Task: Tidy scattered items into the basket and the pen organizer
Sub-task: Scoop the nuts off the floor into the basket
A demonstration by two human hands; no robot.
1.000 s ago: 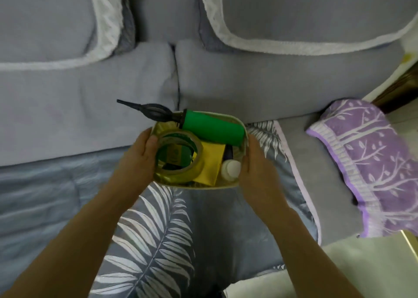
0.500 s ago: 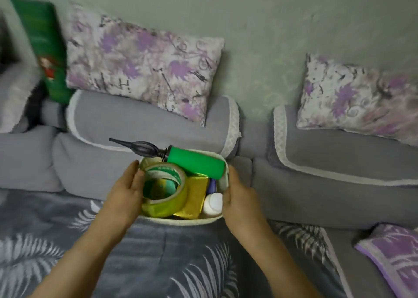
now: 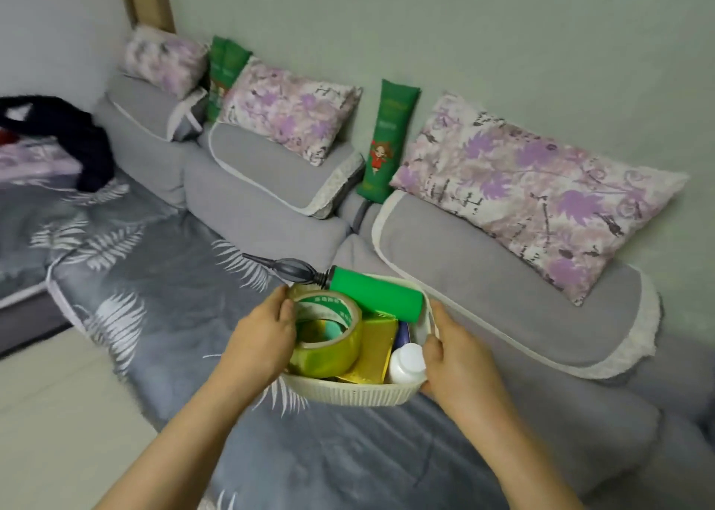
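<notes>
I have the basket (image 3: pixel 350 393) between both palms, low in the middle of the frame, lifted clear of the leaf-print bedspread (image 3: pixel 162 316) and in front of the grey cushions (image 3: pixel 483 277). My left hand (image 3: pixel 259 343) wraps its left wall with the thumb hooked over the rim against the tape roll (image 3: pixel 329 335); my right hand (image 3: pixel 460 362) clasps the right wall, thumb curled inside beside the white bottle (image 3: pixel 406 362). Both hands are closed on the basket, one each side, because I judge the load to be uneven and a one-sided hold would let it tip

The basket itself is cream plastic with fine upright ribs on its wall and a rounded rim, and it looks full. The tape roll, yellow-green and glossy, leans up on its edge in the left half. A gold foil packet (image 3: pixel 375 349) stands wedged between the roll and the bottle, and something blue shows just behind the bottle, too hidden to name. The green hand pump (image 3: pixel 375 297) lies across the far rim, too long to drop inside, so its dark nozzle (image 3: pixel 286 268) sticks out past the left edge toward the centre of the frame. That overhang is why I would keep the basket level: I judge the pump could roll off if it tilted

No pen organizer shows anywhere in the frame
</notes>
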